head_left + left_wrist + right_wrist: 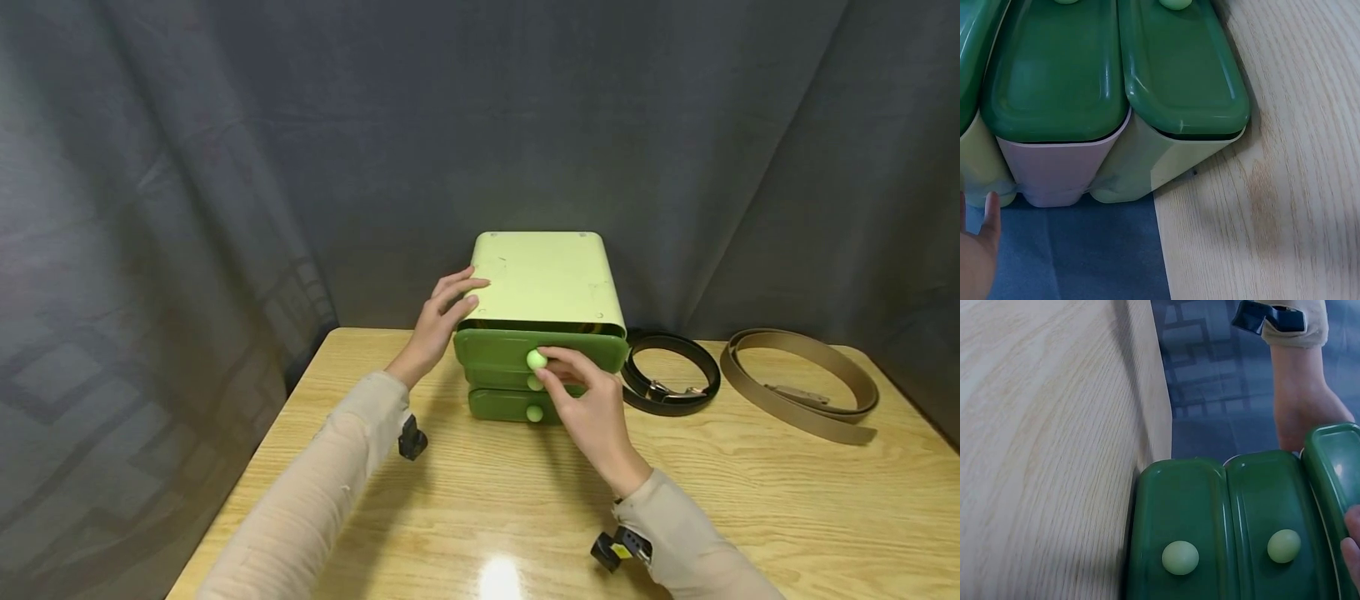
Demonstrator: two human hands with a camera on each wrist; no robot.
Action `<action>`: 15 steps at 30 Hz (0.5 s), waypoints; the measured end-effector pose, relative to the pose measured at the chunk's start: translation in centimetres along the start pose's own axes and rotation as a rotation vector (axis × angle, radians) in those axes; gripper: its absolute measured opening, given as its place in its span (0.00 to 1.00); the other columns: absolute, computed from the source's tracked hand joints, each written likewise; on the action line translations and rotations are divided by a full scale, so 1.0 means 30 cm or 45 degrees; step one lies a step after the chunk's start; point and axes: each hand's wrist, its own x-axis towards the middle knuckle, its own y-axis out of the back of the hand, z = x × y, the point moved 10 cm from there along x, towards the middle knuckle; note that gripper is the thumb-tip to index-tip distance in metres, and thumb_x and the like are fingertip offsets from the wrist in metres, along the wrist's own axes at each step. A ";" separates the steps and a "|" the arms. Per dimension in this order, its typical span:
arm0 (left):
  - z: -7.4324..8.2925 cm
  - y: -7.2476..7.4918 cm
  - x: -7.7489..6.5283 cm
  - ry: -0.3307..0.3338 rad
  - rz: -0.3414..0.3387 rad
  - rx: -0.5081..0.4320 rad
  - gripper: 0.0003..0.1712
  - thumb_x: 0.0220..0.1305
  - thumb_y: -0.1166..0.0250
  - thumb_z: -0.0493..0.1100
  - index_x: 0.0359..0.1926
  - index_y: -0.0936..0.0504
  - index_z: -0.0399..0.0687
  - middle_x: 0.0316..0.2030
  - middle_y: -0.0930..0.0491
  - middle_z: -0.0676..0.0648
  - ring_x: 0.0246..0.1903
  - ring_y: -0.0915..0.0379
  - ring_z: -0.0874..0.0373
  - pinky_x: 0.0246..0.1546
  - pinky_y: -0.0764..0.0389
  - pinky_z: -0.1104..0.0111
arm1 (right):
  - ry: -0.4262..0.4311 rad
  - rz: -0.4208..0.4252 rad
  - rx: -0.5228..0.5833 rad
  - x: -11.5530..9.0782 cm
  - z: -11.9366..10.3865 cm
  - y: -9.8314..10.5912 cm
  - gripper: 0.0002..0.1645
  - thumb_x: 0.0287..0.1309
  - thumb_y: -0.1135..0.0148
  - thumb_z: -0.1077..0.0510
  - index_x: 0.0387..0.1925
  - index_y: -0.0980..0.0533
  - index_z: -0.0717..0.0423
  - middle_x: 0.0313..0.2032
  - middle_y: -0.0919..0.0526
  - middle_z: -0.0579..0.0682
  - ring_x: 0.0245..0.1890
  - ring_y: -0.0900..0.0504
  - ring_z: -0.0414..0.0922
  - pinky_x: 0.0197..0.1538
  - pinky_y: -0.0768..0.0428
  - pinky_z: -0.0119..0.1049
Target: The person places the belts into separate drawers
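Observation:
A small three-drawer cabinet [547, 271] with a pale green top and dark green drawer fronts stands on the wooden table. Its top drawer [491, 348] sits slightly out, leaving a dark gap under the top panel. With thumb and fingers my right hand [592, 400] pinches the round light green knob [536, 359] of that drawer. My left hand [438, 321] rests with extended fingers against the cabinet's left side and upper edge. Lower down, the middle drawer [1266, 500] and bottom drawer [1182, 494] show their own round knobs. The left wrist view shows the middle section's pink side [1060, 169].
Right of the cabinet lies a coiled black belt [705, 367] with a metal buckle. Farther right is a coiled tan belt [832, 362]. A dark grey curtain [420, 125] hangs behind the table [465, 500].

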 end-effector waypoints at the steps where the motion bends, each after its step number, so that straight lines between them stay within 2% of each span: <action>1: 0.000 0.001 0.000 -0.001 0.001 0.002 0.21 0.76 0.47 0.43 0.64 0.25 0.41 0.72 0.44 0.50 0.72 0.51 0.55 0.67 0.40 0.50 | -0.001 0.003 0.001 0.001 0.001 0.000 0.17 0.57 0.30 0.66 0.49 0.17 0.53 0.35 0.12 0.47 0.32 0.14 0.43 0.40 0.20 0.25; 15: 0.002 0.000 -0.006 -0.005 0.022 0.021 0.21 0.75 0.47 0.43 0.63 0.24 0.40 0.73 0.43 0.49 0.72 0.51 0.54 0.67 0.42 0.50 | -0.033 0.009 -0.029 0.020 0.021 -0.011 0.19 0.55 0.29 0.67 0.50 0.17 0.56 0.36 0.12 0.50 0.33 0.14 0.46 0.40 0.21 0.23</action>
